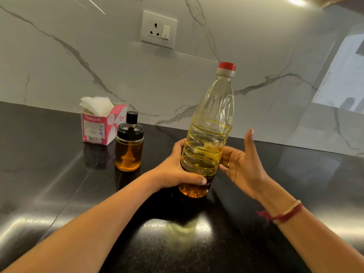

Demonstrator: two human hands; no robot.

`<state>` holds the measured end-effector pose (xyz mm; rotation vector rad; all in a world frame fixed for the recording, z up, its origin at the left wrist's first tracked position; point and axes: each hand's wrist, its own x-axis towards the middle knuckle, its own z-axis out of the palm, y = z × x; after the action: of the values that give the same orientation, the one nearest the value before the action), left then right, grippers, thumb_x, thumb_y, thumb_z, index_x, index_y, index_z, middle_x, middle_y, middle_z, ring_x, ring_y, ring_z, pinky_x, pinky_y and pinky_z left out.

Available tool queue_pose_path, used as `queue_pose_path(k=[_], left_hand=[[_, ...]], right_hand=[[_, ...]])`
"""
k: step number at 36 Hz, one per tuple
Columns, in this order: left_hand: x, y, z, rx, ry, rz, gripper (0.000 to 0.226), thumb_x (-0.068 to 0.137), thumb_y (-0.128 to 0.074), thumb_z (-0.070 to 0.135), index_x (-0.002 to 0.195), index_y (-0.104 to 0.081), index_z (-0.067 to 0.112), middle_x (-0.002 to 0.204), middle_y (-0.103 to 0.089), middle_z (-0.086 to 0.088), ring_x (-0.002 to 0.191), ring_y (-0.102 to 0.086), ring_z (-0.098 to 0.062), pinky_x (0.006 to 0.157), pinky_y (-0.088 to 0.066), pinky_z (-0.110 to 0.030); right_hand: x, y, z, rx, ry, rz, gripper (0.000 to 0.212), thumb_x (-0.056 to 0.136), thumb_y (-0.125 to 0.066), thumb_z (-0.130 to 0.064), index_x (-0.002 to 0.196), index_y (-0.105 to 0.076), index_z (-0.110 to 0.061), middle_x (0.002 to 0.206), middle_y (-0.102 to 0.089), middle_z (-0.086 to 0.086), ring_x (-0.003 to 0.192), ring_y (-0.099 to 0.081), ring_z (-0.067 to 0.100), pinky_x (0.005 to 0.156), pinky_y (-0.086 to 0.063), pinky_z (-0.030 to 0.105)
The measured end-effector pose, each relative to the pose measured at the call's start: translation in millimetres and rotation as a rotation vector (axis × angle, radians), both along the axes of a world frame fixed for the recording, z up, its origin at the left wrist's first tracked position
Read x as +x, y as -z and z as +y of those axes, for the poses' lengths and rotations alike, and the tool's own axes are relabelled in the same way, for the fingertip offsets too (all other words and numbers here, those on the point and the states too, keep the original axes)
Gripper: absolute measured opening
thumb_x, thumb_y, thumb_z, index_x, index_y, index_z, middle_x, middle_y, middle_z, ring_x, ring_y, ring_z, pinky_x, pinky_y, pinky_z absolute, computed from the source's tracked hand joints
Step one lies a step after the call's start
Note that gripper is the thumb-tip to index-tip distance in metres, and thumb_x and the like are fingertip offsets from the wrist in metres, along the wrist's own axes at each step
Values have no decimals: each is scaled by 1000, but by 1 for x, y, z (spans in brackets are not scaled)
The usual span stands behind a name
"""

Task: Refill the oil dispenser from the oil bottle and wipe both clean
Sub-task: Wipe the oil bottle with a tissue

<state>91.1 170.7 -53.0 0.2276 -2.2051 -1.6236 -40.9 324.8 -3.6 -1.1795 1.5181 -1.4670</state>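
head cam | wide-angle | facing forward-down | close over countertop (49, 184)

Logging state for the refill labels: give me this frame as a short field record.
oil bottle: red cap on, slightly tilted, partly full
left hand: grips oil bottle low
right hand: open, fingers at bottle's right side
oil dispenser: black lid on, partly filled, standing left of bottle
tissue box: behind dispenser, on countertop
stage: pouring not yet begun
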Motion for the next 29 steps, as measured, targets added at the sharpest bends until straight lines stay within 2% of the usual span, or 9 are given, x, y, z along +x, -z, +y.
queue_pose_path(k=[4,7,9,12,15,18,20,25,29], left_hand=[[1,-1,2,8,-14,-4,119,63,-91,16,145,-7,35,127,-49,20,109,-53,12,81,-47,-8],[2,-2,2,10,-9,-10,118,68,-89,12,148,-5,33,125,-47,22,104,-51,16,77,-45,-2],[2,-2,3,21,-4,-16,120,65,-91,15,147,-5,33,124,-47,23,103,-52,17,77,-46,-3],[2,-3,4,28,-7,-19,117,58,-86,24,145,-8,34,125,-48,21,106,-53,14,78,-47,-6],[2,-4,4,31,-19,-27,112,57,-86,26,140,-11,37,126,-50,18,109,-53,9,79,-47,-9],[2,-4,5,21,-24,-26,112,56,-86,27,138,-10,39,128,-48,17,112,-52,7,79,-47,-9],[2,-4,5,18,-22,-21,116,56,-86,27,142,-9,36,130,-46,19,111,-51,9,78,-47,-6],[1,-2,3,21,-30,-23,121,55,-88,30,145,-7,37,130,-46,21,116,-50,7,88,-44,-13],[1,-1,2,28,-33,-23,122,45,-89,39,138,-9,42,129,-49,20,117,-52,4,91,-45,-16]], right_hand=[[2,-6,-10,-12,-69,-72,101,75,-4,-82,124,-62,-15,126,-64,9,121,-57,25,115,-26,50],[1,9,-14,95,-90,18,102,77,5,-79,127,-60,-18,126,-64,4,121,-57,19,116,-23,49],[-3,14,-11,113,-76,28,106,75,5,-82,122,-65,-17,124,-65,5,122,-56,21,117,-18,51],[-10,4,-11,28,-59,-33,104,73,-3,-85,111,-72,-16,121,-66,12,121,-56,30,115,-24,54],[-11,-8,-20,-57,-121,-142,101,73,-11,-86,118,-68,-16,129,-61,15,123,-55,31,113,-31,51],[-9,-6,-30,-17,-140,-48,93,76,-7,-83,119,-68,-27,131,-60,7,124,-54,26,112,-30,51],[-13,2,-31,54,-154,-10,96,77,-1,-82,116,-70,-27,129,-62,6,123,-56,23,114,-28,49],[-27,3,-24,51,-158,-104,107,70,-8,-86,115,-69,-11,126,-61,18,123,-53,35,114,-29,49],[-20,-5,-31,0,-213,-138,100,73,-7,-85,120,-67,-21,132,-59,12,126,-52,30,110,-37,45]])
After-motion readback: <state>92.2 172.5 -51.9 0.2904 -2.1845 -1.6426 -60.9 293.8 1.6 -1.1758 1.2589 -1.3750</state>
